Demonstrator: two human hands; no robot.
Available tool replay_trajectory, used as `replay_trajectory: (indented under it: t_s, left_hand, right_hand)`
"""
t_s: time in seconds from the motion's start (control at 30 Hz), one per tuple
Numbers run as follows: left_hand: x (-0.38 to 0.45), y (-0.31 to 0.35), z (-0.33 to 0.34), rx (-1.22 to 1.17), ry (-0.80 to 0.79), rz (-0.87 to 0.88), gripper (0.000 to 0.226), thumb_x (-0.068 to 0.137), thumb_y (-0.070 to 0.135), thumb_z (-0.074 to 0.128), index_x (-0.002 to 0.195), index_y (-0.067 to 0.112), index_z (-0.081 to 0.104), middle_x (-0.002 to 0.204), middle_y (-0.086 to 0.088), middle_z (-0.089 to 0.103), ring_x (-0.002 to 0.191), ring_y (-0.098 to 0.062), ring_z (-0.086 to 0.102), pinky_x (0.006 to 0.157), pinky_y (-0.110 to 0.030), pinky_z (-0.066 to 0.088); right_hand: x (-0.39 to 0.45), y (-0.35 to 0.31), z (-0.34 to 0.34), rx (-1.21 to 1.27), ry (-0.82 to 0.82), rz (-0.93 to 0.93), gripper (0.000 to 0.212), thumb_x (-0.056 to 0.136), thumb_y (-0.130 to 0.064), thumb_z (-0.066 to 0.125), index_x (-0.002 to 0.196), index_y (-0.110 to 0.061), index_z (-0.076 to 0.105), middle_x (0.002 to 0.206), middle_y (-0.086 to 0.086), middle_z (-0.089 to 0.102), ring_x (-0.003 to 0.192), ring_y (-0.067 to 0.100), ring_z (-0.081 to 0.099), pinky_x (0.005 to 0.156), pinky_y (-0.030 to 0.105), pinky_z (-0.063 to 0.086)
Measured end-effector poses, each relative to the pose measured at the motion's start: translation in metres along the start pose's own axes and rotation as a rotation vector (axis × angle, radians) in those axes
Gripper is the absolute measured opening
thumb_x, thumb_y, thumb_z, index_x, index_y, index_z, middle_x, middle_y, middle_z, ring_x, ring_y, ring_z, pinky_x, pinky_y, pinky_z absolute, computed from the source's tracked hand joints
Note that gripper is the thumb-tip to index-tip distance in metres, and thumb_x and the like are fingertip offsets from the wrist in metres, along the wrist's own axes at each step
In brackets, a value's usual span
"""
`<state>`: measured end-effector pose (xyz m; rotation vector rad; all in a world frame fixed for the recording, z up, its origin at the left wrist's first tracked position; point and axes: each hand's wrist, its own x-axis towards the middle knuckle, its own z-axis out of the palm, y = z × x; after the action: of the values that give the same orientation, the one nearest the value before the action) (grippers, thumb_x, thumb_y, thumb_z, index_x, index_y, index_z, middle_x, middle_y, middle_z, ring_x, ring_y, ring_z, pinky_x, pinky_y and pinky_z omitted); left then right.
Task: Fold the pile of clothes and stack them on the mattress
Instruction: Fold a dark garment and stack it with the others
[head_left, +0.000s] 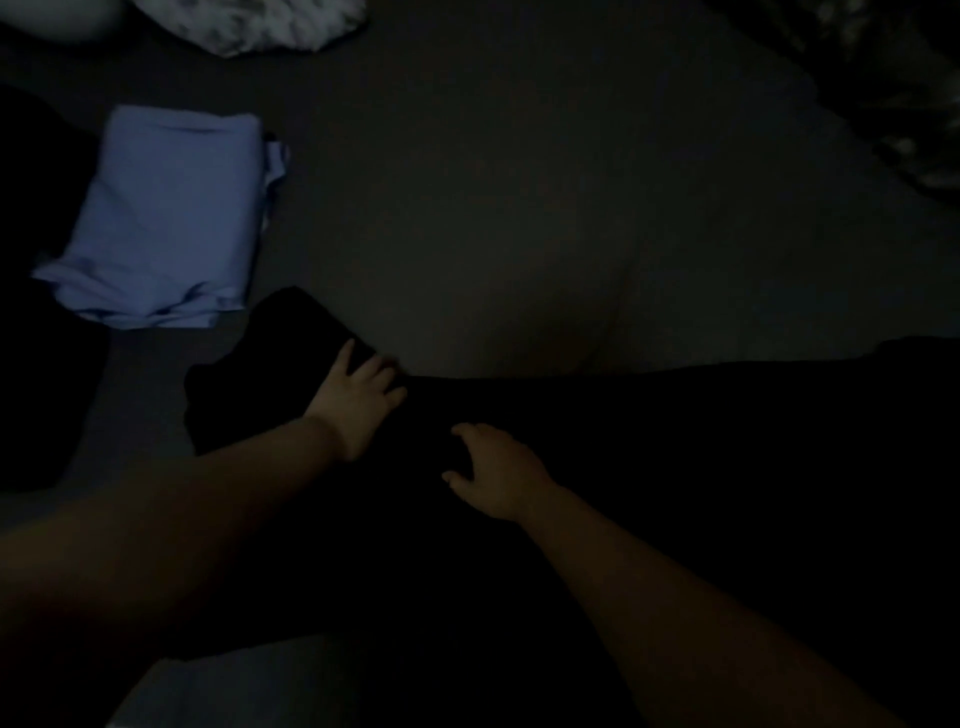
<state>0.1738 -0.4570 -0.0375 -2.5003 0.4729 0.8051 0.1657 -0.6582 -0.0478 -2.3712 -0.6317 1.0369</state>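
Head view, dim light: both forearms reach forward over a black garment (571, 441) spread across the near mattress (519, 208). Left hand (356, 397) lies flat, fingers extended, pressing the garment's folded left end; right hand (496, 475) rests on it, fingers loosely curled, gripping nothing. Folded lavender clothes (166, 218) sit far left; bare mattress lies beyond.

black garment (571, 441) lost in darkness, patterned fabric (249, 26) cut off at top

Very dim, murky, soft-focus, heavy shadows.
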Motion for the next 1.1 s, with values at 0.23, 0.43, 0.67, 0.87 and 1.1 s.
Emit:
replay_trajectory:
  t_s: [0.23, 0.43, 0.67, 0.87, 1.1]
  left_hand:
    - [0.01, -0.115, 0.052, 0.003, -0.077, -0.032, 0.047, 0.097, 0.027, 0.04, 0.143, 0.03, 0.032, 0.159, -0.001, 0.004, 0.146, -0.024, -0.007, 0.112, -0.06, 0.003]
    - [-0.046, -0.109, 0.075, -0.043, 0.189, 0.062, 0.028, 0.088, 0.016, 0.054, 0.112, 0.019, 0.066, 0.118, -0.006, 0.061, 0.119, -0.025, 0.051, 0.114, -0.053, 0.012]
    - [-0.181, -0.058, 0.128, -0.415, 0.351, -0.103, 0.041, 0.069, 0.03, 0.04, 0.092, 0.006, 0.065, 0.064, -0.009, 0.064, 0.054, -0.026, 0.062, 0.06, -0.032, 0.051]
    - [-0.227, 0.018, 0.171, -0.627, -0.148, -0.373, 0.057, 0.085, 0.032, 0.058, 0.137, 0.013, 0.043, 0.121, -0.009, 0.062, 0.114, -0.028, 0.055, 0.098, -0.039, 0.036]
    - [-0.217, 0.03, 0.175, -0.754, -0.191, -0.447, 0.072, 0.082, 0.066, 0.033, 0.136, 0.02, 0.038, 0.131, -0.005, 0.051, 0.122, -0.025, 0.045, 0.101, -0.035, 0.03]
  right_hand:
    - [0.056, -0.051, 0.024, -0.01, 0.184, 0.132, 0.062, 0.081, -0.039, 0.067, 0.132, -0.012, 0.042, 0.129, 0.01, 0.051, 0.118, 0.028, 0.05, 0.09, 0.034, 0.044]
    - [0.042, -0.089, 0.031, -0.052, 0.089, 0.076, 0.037, 0.089, -0.019, 0.055, 0.124, -0.015, 0.046, 0.109, 0.01, 0.062, 0.095, 0.028, 0.06, 0.067, 0.029, 0.042]
    - [-0.03, -0.104, 0.046, -0.211, 0.051, -0.157, 0.032, 0.091, -0.019, 0.052, 0.123, -0.012, 0.051, 0.107, 0.008, 0.064, 0.094, 0.025, 0.061, 0.066, 0.028, 0.038]
    - [-0.054, -0.084, 0.09, -0.454, -0.138, -0.135, 0.044, 0.091, -0.021, 0.05, 0.134, -0.017, 0.044, 0.122, 0.008, 0.06, 0.109, 0.029, 0.057, 0.081, 0.028, 0.043]
    - [-0.051, -0.074, 0.102, -0.526, -0.275, -0.139, 0.041, 0.093, -0.042, 0.047, 0.129, -0.021, 0.048, 0.128, 0.002, 0.056, 0.118, 0.021, 0.052, 0.093, 0.028, 0.039]
